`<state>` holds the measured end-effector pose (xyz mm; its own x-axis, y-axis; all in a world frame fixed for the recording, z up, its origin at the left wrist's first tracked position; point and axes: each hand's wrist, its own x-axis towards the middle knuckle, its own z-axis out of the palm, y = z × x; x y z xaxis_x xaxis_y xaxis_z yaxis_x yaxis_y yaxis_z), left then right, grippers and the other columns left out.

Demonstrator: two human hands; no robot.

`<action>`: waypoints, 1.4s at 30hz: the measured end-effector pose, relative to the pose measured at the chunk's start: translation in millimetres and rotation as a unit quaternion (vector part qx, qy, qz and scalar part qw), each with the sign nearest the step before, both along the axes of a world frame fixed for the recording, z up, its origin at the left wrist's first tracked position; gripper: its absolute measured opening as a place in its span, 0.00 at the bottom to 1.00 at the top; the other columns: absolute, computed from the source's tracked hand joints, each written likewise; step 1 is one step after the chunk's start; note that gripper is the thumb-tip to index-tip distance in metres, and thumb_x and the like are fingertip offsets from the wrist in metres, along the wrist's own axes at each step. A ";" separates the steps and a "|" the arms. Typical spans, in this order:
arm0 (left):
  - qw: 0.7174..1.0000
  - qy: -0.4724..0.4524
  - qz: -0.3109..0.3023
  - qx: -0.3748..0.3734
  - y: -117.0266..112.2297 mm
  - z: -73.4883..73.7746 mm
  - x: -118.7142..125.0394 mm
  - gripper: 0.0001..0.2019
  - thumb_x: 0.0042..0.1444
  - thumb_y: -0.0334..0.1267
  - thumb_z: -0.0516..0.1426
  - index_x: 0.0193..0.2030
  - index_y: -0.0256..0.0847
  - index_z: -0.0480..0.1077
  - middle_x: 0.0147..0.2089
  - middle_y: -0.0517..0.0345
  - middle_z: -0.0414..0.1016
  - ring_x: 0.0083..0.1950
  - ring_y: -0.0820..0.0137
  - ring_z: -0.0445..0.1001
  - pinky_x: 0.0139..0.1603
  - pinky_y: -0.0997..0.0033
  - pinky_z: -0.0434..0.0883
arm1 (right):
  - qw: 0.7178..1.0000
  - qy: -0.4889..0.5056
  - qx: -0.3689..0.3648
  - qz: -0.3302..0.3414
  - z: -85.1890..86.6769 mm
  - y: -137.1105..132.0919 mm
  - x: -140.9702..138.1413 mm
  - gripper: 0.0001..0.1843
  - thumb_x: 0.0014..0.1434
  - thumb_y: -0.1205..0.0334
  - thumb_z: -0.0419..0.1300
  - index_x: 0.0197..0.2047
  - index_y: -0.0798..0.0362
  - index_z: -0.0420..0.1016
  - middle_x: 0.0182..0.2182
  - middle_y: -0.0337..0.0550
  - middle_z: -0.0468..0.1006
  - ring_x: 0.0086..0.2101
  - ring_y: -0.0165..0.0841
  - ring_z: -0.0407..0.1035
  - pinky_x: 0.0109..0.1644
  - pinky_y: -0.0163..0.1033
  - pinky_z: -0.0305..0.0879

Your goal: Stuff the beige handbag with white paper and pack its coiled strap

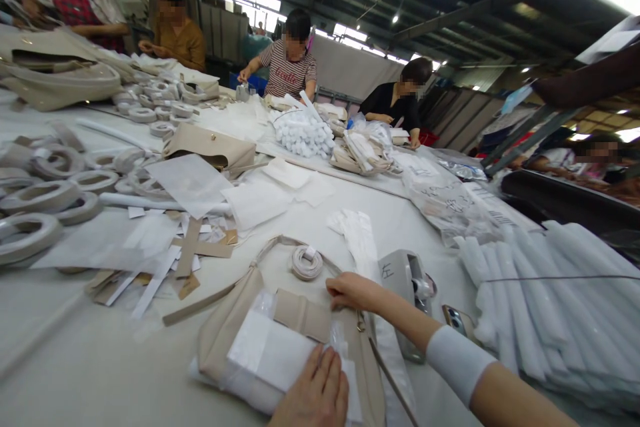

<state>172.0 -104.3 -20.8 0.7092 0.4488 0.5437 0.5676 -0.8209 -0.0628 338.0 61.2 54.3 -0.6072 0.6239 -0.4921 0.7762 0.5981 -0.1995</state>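
A beige handbag lies flat on the white table in front of me, with white tissue paper and clear plastic over its front. My left hand lies flat on the white paper, fingers stretched out. My right hand, with a white wristband on the forearm, has its fingers curled on the bag's upper edge beside the beige flap. A coiled beige strap sits just beyond the bag.
Rolled white paper bundles are stacked at the right, next to a phone and a grey tape dispenser. Coiled straps, paper scraps and cardboard strips cover the left. Several people work along the table's far side.
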 end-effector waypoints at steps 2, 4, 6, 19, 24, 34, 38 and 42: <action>1.000 -0.016 0.008 0.017 0.5 -0.2 0.0 0.27 0.61 0.54 0.44 0.45 0.30 0.69 0.46 0.40 0.77 0.48 0.55 0.74 0.53 0.55 0.63 | 0.999 0.026 0.026 -0.010 4.4 -2.0 7.9 0.08 0.56 0.57 0.63 0.32 0.53 0.74 0.27 0.40 0.75 0.31 0.32 0.67 0.34 0.33 0.57; 0.998 -0.034 0.018 0.041 1.1 -1.7 0.7 0.21 0.62 0.48 0.46 0.44 0.32 0.69 0.45 0.43 0.77 0.48 0.57 0.75 0.53 0.56 0.63 | 0.998 0.051 0.043 -0.010 11.2 -15.2 11.3 0.13 0.64 0.57 0.54 0.31 0.53 0.74 0.30 0.42 0.76 0.35 0.33 0.68 0.40 0.35 0.58; 0.997 -0.047 0.024 0.063 2.3 -4.2 2.3 0.14 0.62 0.40 0.48 0.44 0.33 0.69 0.44 0.45 0.78 0.48 0.58 0.75 0.55 0.55 0.63 | 0.995 0.075 0.057 -0.013 15.5 -38.3 9.4 0.19 0.67 0.56 0.47 0.32 0.52 0.74 0.31 0.43 0.76 0.36 0.33 0.69 0.42 0.36 0.58; 0.955 -0.204 0.048 0.212 17.0 -24.0 22.9 0.08 0.54 0.27 0.51 0.30 0.36 0.70 0.31 0.53 0.78 0.37 0.64 0.77 0.67 0.47 0.51 | 0.967 0.113 0.200 -0.111 -19.9 -107.3 -6.3 0.09 0.62 0.61 0.54 0.43 0.51 0.72 0.42 0.45 0.74 0.45 0.39 0.65 0.54 0.48 0.55; 0.968 -0.129 0.047 0.208 14.7 -35.7 21.0 0.06 0.54 0.30 0.52 0.36 0.35 0.70 0.36 0.48 0.79 0.42 0.60 0.77 0.63 0.45 0.57 | 0.957 0.139 0.229 -0.108 -28.5 -109.3 -2.5 0.12 0.63 0.65 0.50 0.46 0.52 0.72 0.46 0.46 0.75 0.47 0.39 0.66 0.58 0.52 0.52; 0.995 0.016 -0.020 -0.099 -3.3 22.2 -4.7 0.34 0.56 0.61 0.50 0.55 0.29 0.66 0.56 0.37 0.71 0.57 0.53 0.69 0.57 0.54 0.66 | 0.787 0.417 0.107 -0.442 -23.5 -89.2 32.8 0.34 0.64 0.41 0.39 0.60 0.56 0.62 0.55 0.54 0.71 0.56 0.40 0.64 0.60 0.48 0.60; 0.985 -0.109 -0.061 -0.116 -2.4 51.9 -47.8 0.23 0.61 0.52 0.51 0.53 0.34 0.68 0.55 0.42 0.73 0.56 0.58 0.72 0.53 0.60 0.72 | 0.746 0.337 0.139 -0.558 -13.4 -104.4 61.1 0.33 0.60 0.38 0.40 0.50 0.56 0.70 0.39 0.52 0.79 0.40 0.42 0.75 0.44 0.46 0.70; 0.919 -0.296 0.097 -0.242 -13.8 53.4 -134.6 0.13 0.62 0.42 0.53 0.49 0.41 0.73 0.45 0.53 0.79 0.46 0.67 0.77 0.48 0.72 0.75 | 0.795 0.252 0.118 -0.538 -11.7 -130.0 78.6 0.27 0.58 0.40 0.43 0.33 0.53 0.72 0.30 0.49 0.79 0.30 0.41 0.75 0.38 0.44 0.68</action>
<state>37.4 -118.1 32.6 0.2341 0.8265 0.5120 0.5237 -0.5509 0.6498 416.6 -68.8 42.6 0.2584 0.9546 -0.1480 0.7201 -0.2924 -0.6292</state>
